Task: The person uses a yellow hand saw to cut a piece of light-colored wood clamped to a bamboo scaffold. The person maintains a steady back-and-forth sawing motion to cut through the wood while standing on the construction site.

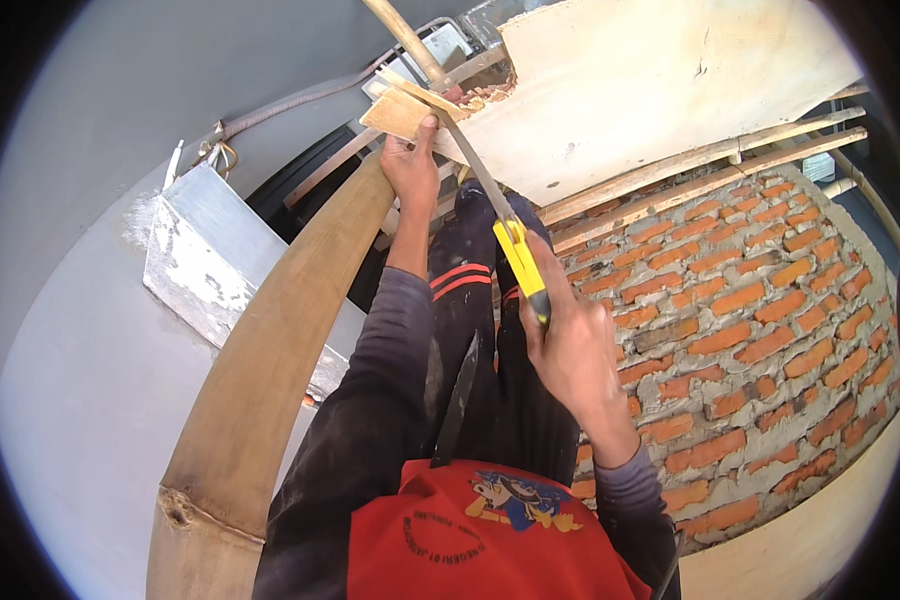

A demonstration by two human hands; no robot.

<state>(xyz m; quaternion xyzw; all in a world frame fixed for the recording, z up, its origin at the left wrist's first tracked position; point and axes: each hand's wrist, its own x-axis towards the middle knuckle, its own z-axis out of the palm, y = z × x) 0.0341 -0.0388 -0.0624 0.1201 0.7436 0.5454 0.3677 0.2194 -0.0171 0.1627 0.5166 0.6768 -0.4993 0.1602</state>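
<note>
My left hand grips a small piece of plywood by its lower edge, with the thumb pressed on its face. Closed around the yellow and black handle of a handsaw is my right hand. The saw's narrow grey blade slants up and left, its far end against the right edge of the plywood piece. Whether the teeth sit in a cut is too small to tell. My left fingers are partly hidden behind the piece.
A large pale plywood sheet with a ragged edge lies ahead on wooden battens. A thick bamboo pole rises on the left beside a white concrete ledge. Unplastered brick wall fills the right. A thinner pole stands behind the piece.
</note>
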